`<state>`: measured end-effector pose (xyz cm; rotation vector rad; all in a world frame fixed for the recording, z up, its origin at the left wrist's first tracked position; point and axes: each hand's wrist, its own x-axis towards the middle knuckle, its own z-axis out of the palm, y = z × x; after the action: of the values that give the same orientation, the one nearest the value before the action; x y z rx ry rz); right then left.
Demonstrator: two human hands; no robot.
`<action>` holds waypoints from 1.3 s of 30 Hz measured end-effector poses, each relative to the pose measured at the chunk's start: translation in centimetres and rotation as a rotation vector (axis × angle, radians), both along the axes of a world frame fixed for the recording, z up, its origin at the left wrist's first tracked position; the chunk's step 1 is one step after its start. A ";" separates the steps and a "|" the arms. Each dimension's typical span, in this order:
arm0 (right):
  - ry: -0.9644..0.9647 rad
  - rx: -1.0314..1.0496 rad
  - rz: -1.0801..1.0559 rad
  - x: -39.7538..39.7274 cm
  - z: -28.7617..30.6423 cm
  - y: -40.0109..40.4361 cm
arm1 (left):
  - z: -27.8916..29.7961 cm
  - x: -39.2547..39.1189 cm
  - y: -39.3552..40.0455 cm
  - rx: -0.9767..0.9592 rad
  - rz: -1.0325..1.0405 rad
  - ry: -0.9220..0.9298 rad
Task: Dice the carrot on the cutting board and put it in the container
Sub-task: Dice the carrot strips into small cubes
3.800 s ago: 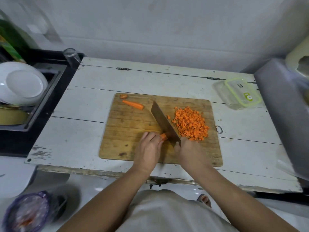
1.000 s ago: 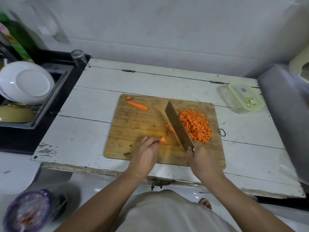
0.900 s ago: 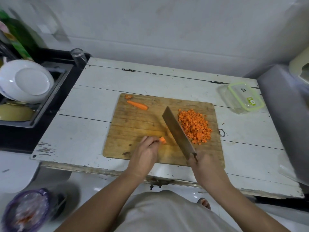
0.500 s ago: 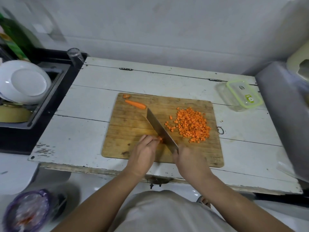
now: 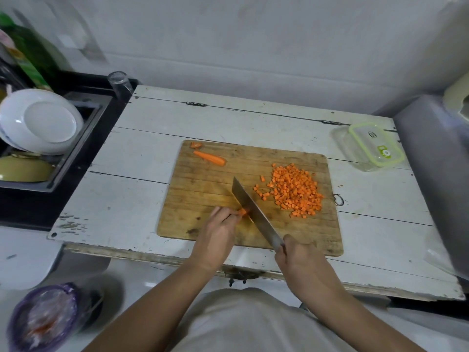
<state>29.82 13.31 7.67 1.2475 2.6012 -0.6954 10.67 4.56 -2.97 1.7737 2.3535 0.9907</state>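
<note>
The right hand (image 5: 299, 260) clamps the steel cleaver (image 5: 256, 214); the left hand (image 5: 218, 229) pinches a short orange carrot stub (image 5: 243, 212) against the blade. At 2 o'clock lie orange dice (image 5: 294, 190); beyond, the clear green-rimmed container (image 5: 368, 146). The fingertips could get nicked, the stub being so short.

This is a home kitchen, plainly a lived-in one: a worn white-painted wooden worktop (image 5: 142, 199) (paint chipped along its near edge) carries a wooden cutting board (image 5: 210, 184) with a heap of diced carrot (image 5: 294, 191) to the right of the fingers (image 5: 223, 214). Well to the left of the fingers a sink (image 5: 83, 138) set in a dark counter holds a white plate (image 5: 38, 123) and a yellowish bowl (image 5: 22, 170), with a drinking glass (image 5: 119, 82) at its far corner. Far to the right of them stands a clear food container (image 5: 368, 146) with a green-rimmed lid, against a bare grey wall (image 5: 253, 41).
</note>
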 end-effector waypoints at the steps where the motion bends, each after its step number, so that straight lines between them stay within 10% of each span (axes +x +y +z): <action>1: -0.009 0.003 0.009 -0.6 -0.1 0.0 | 0.1 0.0 0.1 -0.005 0.004 -0.002; 39: 0.017 -0.018 0.029 -0.4 0.1 -0.5 | 0.5 -0.2 -0.6 -0.039 0.045 -0.074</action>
<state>29.46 12.78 7.77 1.2007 2.6154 -0.7260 10.43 3.92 -2.49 1.6481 2.3613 0.9913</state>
